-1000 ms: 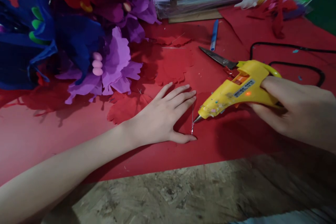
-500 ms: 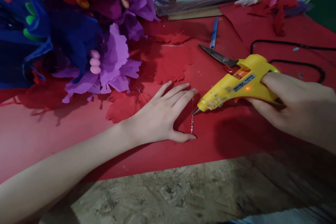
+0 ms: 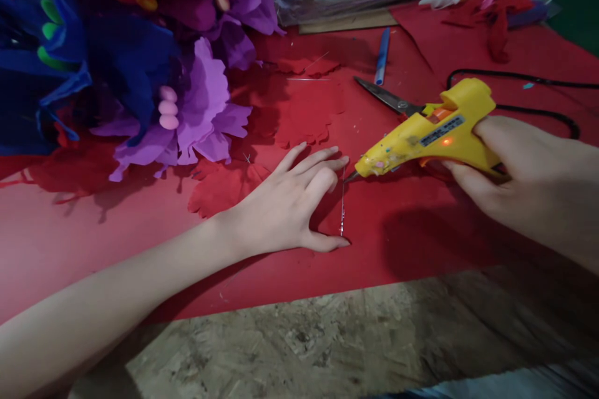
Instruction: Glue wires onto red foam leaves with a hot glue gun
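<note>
While left hand (image 3: 285,206), fingers apart, pins paper (image 3: 397,230) by the wire (image 3: 342,206), right hand (image 3: 528,181) clamps the glue gun (image 3: 430,137). Gluing, seemingly; next needs a steady nozzle.

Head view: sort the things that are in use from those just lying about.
In use: right hand gripping the yellow glue gun, nozzle close to the thin wire; left hand pressed flat on the red sheet beside that wire.
Lying about: scissors, blue pen, purple paper flowers, red leaf cutout.
</note>
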`<act>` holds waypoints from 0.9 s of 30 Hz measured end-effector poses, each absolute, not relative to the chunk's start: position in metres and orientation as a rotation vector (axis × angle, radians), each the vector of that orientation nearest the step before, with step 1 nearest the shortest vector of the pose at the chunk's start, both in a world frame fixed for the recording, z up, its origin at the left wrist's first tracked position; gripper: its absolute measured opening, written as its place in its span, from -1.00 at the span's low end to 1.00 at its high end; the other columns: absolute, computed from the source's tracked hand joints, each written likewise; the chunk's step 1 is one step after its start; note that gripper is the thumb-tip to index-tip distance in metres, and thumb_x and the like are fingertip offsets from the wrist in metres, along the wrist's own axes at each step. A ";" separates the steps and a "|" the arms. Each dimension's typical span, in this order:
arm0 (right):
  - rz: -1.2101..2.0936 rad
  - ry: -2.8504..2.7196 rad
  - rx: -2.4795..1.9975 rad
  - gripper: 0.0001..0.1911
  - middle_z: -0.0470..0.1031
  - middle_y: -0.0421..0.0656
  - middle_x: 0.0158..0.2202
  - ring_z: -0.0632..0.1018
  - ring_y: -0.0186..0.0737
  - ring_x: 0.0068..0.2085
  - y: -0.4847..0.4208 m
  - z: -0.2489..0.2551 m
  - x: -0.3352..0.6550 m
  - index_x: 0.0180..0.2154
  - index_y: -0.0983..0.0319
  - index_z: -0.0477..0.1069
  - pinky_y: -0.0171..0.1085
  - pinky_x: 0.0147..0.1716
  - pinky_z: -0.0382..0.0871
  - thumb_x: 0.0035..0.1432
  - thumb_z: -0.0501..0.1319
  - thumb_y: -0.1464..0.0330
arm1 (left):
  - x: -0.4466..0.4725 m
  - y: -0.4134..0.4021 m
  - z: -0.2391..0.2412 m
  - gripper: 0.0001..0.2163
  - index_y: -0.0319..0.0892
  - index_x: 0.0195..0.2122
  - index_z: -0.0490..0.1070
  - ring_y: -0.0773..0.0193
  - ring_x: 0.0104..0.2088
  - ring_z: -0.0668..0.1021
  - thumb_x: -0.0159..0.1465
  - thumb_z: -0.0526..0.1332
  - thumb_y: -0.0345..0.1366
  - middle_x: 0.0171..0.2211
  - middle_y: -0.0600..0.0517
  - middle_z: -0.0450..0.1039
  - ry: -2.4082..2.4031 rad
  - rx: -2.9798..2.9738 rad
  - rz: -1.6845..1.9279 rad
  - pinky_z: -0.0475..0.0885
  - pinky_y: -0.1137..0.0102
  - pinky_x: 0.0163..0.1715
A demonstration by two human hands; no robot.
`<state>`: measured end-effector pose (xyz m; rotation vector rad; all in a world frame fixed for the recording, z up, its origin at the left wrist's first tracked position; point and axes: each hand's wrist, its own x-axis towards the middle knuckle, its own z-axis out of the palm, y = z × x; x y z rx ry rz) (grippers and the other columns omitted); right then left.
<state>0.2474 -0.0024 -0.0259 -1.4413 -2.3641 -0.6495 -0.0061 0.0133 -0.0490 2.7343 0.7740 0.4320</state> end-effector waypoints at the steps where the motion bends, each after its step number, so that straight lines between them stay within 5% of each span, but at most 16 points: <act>1: -0.649 -2.364 -1.441 -0.66 0.11 -0.24 -0.60 0.23 -0.37 -0.57 -0.002 -0.025 0.247 -0.49 0.21 0.05 -0.37 -0.67 -0.01 0.20 -0.17 0.12 | -0.006 0.013 -0.049 -0.51 -0.20 -0.29 0.19 -0.02 0.15 0.21 0.00 0.19 0.13 0.06 -0.27 0.27 0.773 2.735 0.431 0.02 0.01 0.14; 10: -0.512 -2.314 -1.579 -0.45 0.11 -0.28 -0.59 0.12 -0.44 -0.62 -0.018 -0.016 0.237 -0.45 0.22 0.09 -0.37 -0.66 0.00 0.04 -0.18 -0.14 | -0.006 0.013 -0.048 -0.51 -0.21 -0.28 0.20 -0.04 0.15 0.20 0.00 0.18 0.12 0.07 -0.29 0.26 0.774 2.737 0.417 0.02 -0.02 0.14; 18: -0.418 -2.473 -1.373 -0.48 0.04 -0.33 -0.70 0.14 -0.45 -0.72 -0.014 -0.017 0.233 -0.56 0.20 -0.03 -0.40 -0.74 -0.04 0.09 -0.23 -0.11 | -0.006 0.013 -0.049 -0.51 -0.22 -0.30 0.19 -0.06 0.14 0.22 0.00 0.18 0.13 0.06 -0.30 0.27 0.767 2.767 0.436 0.03 -0.02 0.13; 27: -0.500 -2.474 -1.466 -0.46 0.10 -0.28 -0.64 0.20 -0.41 -0.65 -0.013 -0.019 0.236 -0.52 0.21 0.05 -0.39 -0.70 -0.02 0.09 -0.26 -0.11 | -0.006 0.013 -0.048 -0.52 -0.20 -0.30 0.20 -0.04 0.15 0.21 0.01 0.18 0.13 0.06 -0.28 0.26 0.769 2.750 0.427 0.03 -0.03 0.13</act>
